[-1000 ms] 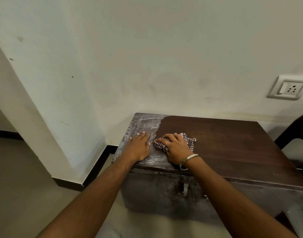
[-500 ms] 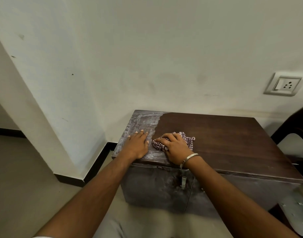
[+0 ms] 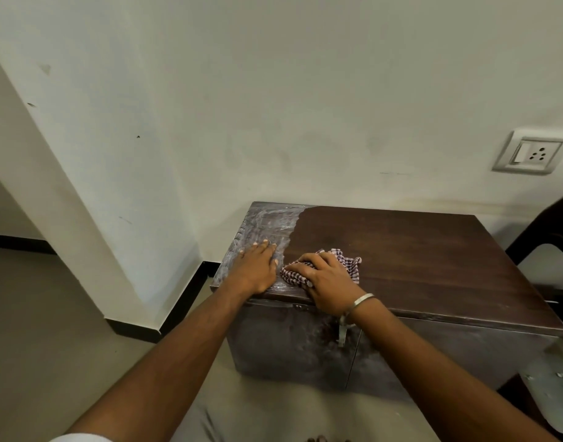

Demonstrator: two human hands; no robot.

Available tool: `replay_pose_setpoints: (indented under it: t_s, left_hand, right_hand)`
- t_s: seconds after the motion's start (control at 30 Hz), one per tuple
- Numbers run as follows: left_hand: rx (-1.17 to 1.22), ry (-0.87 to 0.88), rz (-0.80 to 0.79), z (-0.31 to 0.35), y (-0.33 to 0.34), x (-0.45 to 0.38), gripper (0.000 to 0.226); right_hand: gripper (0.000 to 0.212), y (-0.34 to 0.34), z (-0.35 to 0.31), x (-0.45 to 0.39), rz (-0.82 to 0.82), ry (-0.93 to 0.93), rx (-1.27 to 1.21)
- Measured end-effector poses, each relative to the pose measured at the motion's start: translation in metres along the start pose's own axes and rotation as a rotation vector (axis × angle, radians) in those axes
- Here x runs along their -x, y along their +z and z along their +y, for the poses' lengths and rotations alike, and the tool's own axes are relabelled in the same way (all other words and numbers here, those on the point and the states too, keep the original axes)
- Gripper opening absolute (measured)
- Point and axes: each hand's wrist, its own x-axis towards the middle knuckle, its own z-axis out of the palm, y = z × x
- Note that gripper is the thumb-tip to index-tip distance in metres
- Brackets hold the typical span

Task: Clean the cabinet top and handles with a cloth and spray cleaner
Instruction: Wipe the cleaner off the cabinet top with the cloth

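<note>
A low dark wooden cabinet (image 3: 417,250) stands against the wall. Its left strip is whitish and dusty; the rest of the top is dark brown. My left hand (image 3: 256,267) lies flat on the dusty strip near the front left corner, fingers straight. Just to its right, my right hand (image 3: 326,277) presses a bunched red-and-white checked cloth (image 3: 347,261) onto the top near the front edge, fingers curved over it. A metal handle (image 3: 342,331) hangs on the cabinet front below my right wrist. No spray cleaner is in view.
A dark chair (image 3: 547,244) stands to the right of the cabinet. A wall socket (image 3: 528,154) sits above it on the right. A wall corner with black skirting (image 3: 175,304) juts out to the left. A pale dusty object (image 3: 554,387) is at the lower right edge.
Both hands stay in nearly the same places on the cabinet top. The camera view has shifted slightly; the cloth sits a touch nearer the front edge.
</note>
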Motion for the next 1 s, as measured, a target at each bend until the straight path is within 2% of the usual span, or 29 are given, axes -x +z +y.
replay_pose_setpoints:
  t_s: [0.1,0.3,0.57,0.77,1.0]
  left_hand:
    - [0.004,-0.001,-0.004,-0.002,0.001,0.001,0.056]
    - [-0.003,0.012,0.0,-0.003,0.002,0.0,0.056]
    - [0.0,0.017,0.001,-0.005,0.003,0.001,0.056]
    - [0.015,0.016,0.004,-0.006,0.003,0.008,0.055]
    - [0.013,0.012,0.007,-0.007,0.002,0.01,0.055]
  right_hand:
    - [0.048,-0.001,0.006,0.008,-0.012,-0.053,-0.011]
    - [0.049,-0.007,0.009,0.0,-0.01,0.018,0.015]
    - [0.047,-0.001,0.005,0.016,-0.003,-0.083,-0.005]
    - [0.047,-0.003,-0.006,0.012,0.01,-0.011,0.018]
    - [0.049,0.001,-0.012,0.022,0.015,-0.111,0.009]
